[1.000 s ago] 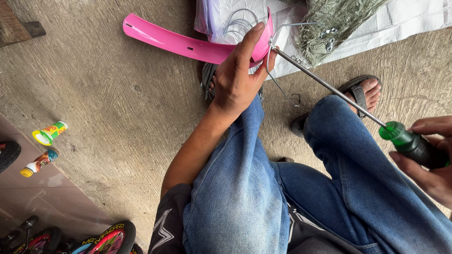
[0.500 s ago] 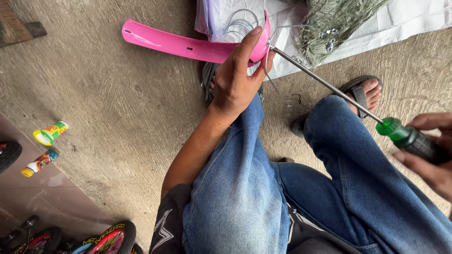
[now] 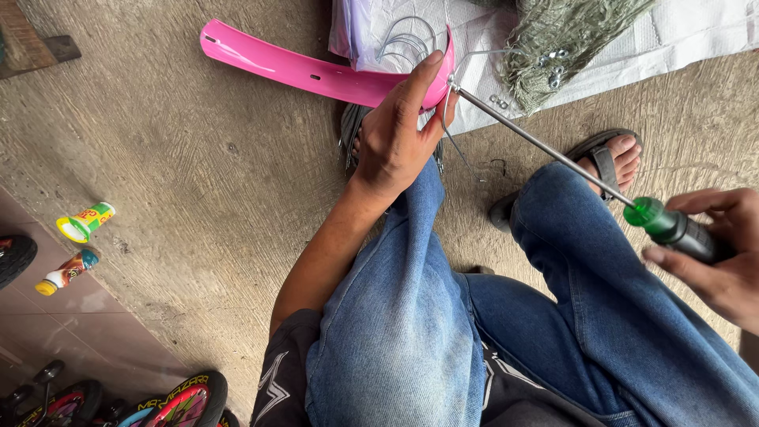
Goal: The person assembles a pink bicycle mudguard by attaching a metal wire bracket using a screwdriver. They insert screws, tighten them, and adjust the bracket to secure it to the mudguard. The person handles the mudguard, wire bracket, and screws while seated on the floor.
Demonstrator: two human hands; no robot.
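The pink bicycle mudguard (image 3: 308, 71) lies low over the concrete floor (image 3: 198, 182) toward its far edge, its long axis running roughly left to right: the free end points to the far left, while the curved near end sits under the left hand (image 3: 399, 130). That hand is closed around the mudguard's right end, fingers wrapped over the top edge and thumb behind it, bracing it just above the person's left knee. From that same end a long screwdriver (image 3: 553, 154) slants down and to the right; its metal tip meets the mudguard right beside the left hand's fingertips, seemingly at a small fitting where a thin wire stay (image 3: 455, 142) hangs off, though the exact contact point is too small to make out. The right hand (image 3: 723, 253) is well apart from the mudguard, at the near right edge of the view, curled around the dark grip with its green translucent collar, fingers closed but not tightly. So the left hand is the one on the mudguard, the right reaches it only through the tool's shaft. The mudguard is glossy plastic, narrow and gently arched, with a small hole midway along it. Beyond it lies a white sheet (image 3: 632, 47) with loose bolts and a greenish net bundle (image 3: 553, 39).
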